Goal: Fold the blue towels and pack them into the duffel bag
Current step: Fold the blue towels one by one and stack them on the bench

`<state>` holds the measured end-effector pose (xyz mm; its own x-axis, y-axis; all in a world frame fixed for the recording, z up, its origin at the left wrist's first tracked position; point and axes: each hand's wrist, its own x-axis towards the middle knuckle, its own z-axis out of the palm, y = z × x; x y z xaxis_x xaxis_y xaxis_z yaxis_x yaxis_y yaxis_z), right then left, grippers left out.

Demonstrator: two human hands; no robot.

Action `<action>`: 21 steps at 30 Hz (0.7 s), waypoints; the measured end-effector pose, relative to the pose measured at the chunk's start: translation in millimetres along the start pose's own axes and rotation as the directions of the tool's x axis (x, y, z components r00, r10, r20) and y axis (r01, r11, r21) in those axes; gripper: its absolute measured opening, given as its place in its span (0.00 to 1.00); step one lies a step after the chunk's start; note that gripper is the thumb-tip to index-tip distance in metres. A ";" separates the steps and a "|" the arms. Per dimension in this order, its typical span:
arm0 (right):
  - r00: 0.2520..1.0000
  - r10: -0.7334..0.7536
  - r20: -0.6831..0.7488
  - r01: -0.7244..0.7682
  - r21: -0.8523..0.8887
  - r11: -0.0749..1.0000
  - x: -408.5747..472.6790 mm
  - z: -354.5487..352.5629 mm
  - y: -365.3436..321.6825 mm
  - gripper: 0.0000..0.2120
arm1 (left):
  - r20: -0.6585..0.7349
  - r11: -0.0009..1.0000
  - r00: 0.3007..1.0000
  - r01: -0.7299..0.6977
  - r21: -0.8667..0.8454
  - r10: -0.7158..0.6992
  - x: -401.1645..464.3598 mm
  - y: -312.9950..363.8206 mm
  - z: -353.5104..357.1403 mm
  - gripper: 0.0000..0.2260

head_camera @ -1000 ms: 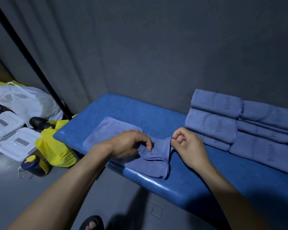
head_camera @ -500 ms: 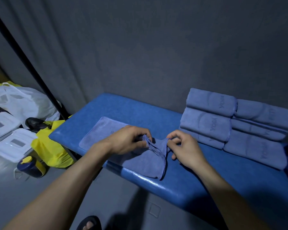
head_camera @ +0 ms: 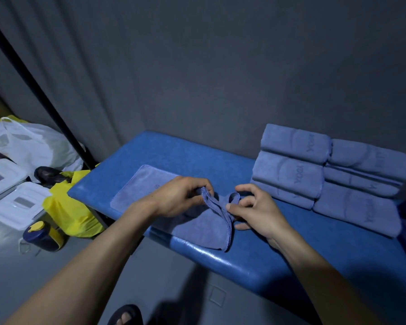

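Note:
A blue towel [head_camera: 204,227] lies across the blue padded bench [head_camera: 256,259], its left part flat, its right end lifted into a fold. My left hand [head_camera: 181,198] pinches the towel's raised edge near the middle. My right hand [head_camera: 256,209] pinches the other corner, a small loop of cloth curling over its fingers. Both hands sit close together above the bench. Several folded blue towels [head_camera: 324,174] printed with "YOGA" are stacked in two piles at the bench's right. No duffel bag is in view.
A grey wall stands behind the bench. On the floor to the left lie a yellow bag [head_camera: 73,209], white plastic bags [head_camera: 31,141], white lidded boxes [head_camera: 17,202], a dark jar with a yellow lid [head_camera: 42,235] and a black pole [head_camera: 40,95]. My sandalled foot [head_camera: 126,315] shows below.
Both hands have lifted the towel's right end slightly and drawn a little apart. The right hand's grip has shifted, with cloth now looped over its fingers.

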<state>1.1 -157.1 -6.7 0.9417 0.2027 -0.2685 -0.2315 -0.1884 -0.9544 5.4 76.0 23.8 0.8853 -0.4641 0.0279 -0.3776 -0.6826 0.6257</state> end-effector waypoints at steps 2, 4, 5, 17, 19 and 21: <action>0.999 0.027 0.028 -0.029 0.069 0.997 -3.9 2.5 -0.4 0.23 | -0.004 1.000 1.000 0.001 -0.002 -0.001 0.0 0.8 0.1 0.03; 0.997 0.054 0.051 -0.058 0.088 0.994 -8.2 7.2 -0.3 0.26 | -0.014 1.000 1.000 -0.001 -0.007 0.001 0.3 1.4 0.6 0.03; 0.996 0.063 0.057 -0.066 0.069 0.995 -10.7 10.1 0.0 0.27 | -0.014 1.000 1.000 -0.002 -0.006 0.002 0.3 1.6 0.7 0.03; 1.000 0.011 0.004 -0.010 -0.118 0.993 -28.5 18.6 8.5 0.35 | -0.049 1.000 0.999 0.003 -0.010 -0.003 0.1 0.6 3.1 0.02; 0.999 -0.013 -0.031 0.008 -0.145 0.989 -29.7 17.5 9.2 0.33 | -0.048 1.000 0.999 0.008 -0.015 -0.009 -0.1 1.1 3.6 0.02; 0.998 -0.008 -0.056 -0.004 -0.209 0.978 -29.0 11.8 11.3 0.30 | -0.044 1.000 0.999 0.009 -0.013 -0.010 -0.2 1.3 4.3 0.02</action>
<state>-31.7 -153.8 -11.2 0.9559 0.1497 -0.2528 -0.1790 -0.3857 -0.9051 3.6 72.7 21.2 0.8999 -0.4324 0.0560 -0.3660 -0.6794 0.6359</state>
